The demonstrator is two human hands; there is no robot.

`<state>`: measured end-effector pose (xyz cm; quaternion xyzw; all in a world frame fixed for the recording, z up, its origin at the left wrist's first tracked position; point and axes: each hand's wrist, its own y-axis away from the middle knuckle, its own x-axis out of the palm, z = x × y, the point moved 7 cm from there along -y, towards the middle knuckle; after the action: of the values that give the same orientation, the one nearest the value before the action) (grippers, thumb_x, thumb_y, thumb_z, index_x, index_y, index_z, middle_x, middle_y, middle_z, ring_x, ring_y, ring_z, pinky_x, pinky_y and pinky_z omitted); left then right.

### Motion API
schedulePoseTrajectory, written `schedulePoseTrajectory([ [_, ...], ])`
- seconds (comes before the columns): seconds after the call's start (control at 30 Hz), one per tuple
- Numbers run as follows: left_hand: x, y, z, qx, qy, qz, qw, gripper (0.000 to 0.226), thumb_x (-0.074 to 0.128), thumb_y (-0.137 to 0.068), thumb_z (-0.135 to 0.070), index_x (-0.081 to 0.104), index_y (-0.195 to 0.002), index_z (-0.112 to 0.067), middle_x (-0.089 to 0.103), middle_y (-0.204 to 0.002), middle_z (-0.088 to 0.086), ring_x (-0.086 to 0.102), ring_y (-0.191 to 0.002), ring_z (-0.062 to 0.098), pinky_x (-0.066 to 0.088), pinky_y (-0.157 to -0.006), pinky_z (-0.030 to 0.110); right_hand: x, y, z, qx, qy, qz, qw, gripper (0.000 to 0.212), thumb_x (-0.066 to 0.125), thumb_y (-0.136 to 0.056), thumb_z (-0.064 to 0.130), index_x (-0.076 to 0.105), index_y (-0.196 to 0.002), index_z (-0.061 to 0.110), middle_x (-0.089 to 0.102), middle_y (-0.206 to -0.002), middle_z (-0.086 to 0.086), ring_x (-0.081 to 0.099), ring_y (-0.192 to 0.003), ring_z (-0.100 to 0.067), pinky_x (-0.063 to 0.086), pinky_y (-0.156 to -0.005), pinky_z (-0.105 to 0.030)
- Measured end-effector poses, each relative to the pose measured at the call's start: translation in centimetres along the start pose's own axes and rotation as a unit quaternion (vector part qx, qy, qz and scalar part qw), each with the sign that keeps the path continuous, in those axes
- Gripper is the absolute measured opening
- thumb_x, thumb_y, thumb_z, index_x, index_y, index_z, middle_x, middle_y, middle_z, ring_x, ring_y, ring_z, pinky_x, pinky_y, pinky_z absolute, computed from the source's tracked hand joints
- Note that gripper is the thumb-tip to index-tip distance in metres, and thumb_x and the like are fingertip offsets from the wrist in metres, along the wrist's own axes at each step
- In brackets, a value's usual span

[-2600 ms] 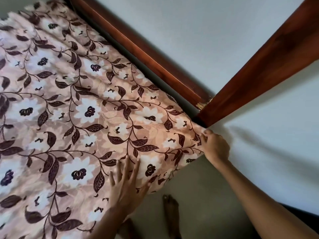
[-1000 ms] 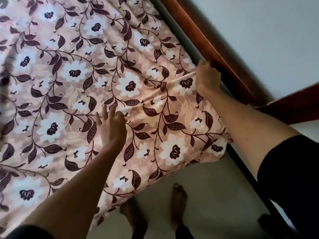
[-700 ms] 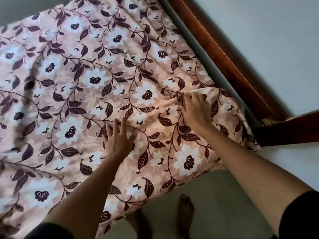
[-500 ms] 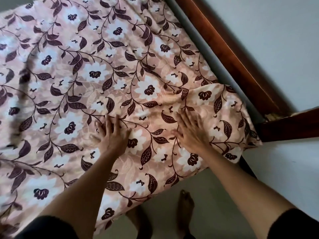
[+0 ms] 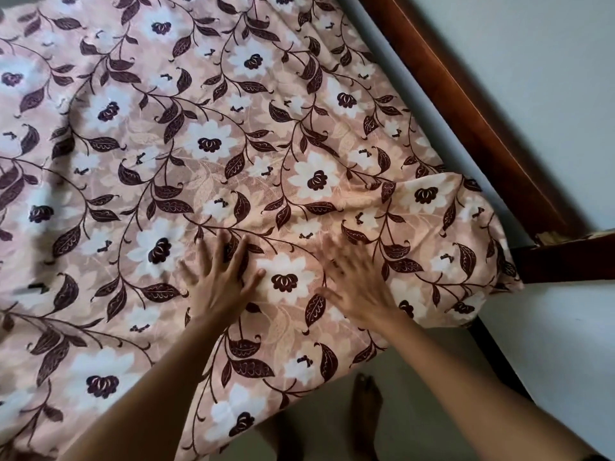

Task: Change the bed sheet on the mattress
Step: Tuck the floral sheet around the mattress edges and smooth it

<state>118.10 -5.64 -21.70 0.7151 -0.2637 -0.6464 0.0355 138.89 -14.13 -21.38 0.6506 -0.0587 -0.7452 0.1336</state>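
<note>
The person's forearms [image 5: 159,377] are bare, with no sleeve over them up to the wrists. The left hand [image 5: 219,287] and right hand [image 5: 356,291] are bare too, with slim fingers; the right one's are blurred. A thin dark sliver, seemingly a sleeve edge [image 5: 599,458], shows at the bottom right corner. Two bare feet [image 5: 366,414] show below.
</note>
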Motion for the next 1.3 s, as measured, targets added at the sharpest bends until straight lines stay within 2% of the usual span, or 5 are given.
schedulePoseTrajectory([
  [0.13,-0.6,-1.3,4.3,-0.080,0.018,-0.018,0.996,0.076,0.000,-0.075,-0.082,-0.021,-0.140,-0.048,-0.033,-0.150,-0.005,-0.029,-0.137,0.029,-0.017,-0.100,0.062,0.3,-1.9,-2.7,0.064,0.027,0.064,0.995,0.073,-0.031,-0.070,0.071,-0.037,-0.134,0.036,-0.034,-0.147,-0.001,-0.022,-0.140,-0.024,-0.015,-0.113,-0.049],
  [0.27,-2.7,-3.7,6.9,-0.128,0.045,-0.007,0.991,0.072,0.010,-0.083,-0.070,-0.017,-0.144,-0.042,-0.028,-0.151,-0.001,-0.022,-0.139,0.034,-0.008,-0.107,0.066,-3.0,-2.4,-10.1,0.274,-0.029,0.021,0.961,0.071,0.008,-0.091,0.062,-0.004,-0.149,0.023,-0.009,-0.156,-0.007,-0.003,-0.144,-0.029,-0.002,-0.114,-0.047],
  [0.4,-5.1,-6.4,5.8,-0.131,0.068,-0.049,0.988,0.070,0.023,-0.094,-0.057,-0.001,-0.151,-0.025,-0.008,-0.157,0.010,-0.007,-0.143,0.035,-0.003,-0.113,0.055,-9.2,-6.3,-10.6,0.248,-0.019,-0.175,0.952,0.049,0.036,-0.095,0.038,0.054,-0.124,0.004,0.055,-0.125,-0.015,0.049,-0.114,-0.029,0.037,-0.095,-0.040],
  [0.77,-9.3,-16.3,3.4,-0.143,0.109,-0.186,0.966,0.043,0.047,-0.093,-0.040,0.048,-0.115,-0.003,0.047,-0.136,0.022,0.027,-0.135,0.042,0.022,-0.109,0.058,-11.1,-20.4,-18.3,0.293,-0.002,-0.193,0.937,0.032,0.051,-0.092,0.014,0.050,-0.122,0.005,0.051,-0.128,-0.014,0.044,-0.119,-0.028,0.034,-0.101,-0.040],
  [1.3,-13.6,-26.4,5.0,-0.177,0.118,-0.190,0.959,0.037,0.050,-0.095,-0.032,0.048,-0.116,-0.002,0.031,-0.150,0.014,0.015,-0.141,0.038,0.008,-0.112,0.059,-16.1,-33.2,-21.6,0.197,-0.070,-0.211,0.955,0.030,0.055,-0.092,0.032,0.059,-0.111,0.009,0.054,-0.121,-0.009,0.045,-0.116,-0.026,0.036,-0.095,-0.040],
])
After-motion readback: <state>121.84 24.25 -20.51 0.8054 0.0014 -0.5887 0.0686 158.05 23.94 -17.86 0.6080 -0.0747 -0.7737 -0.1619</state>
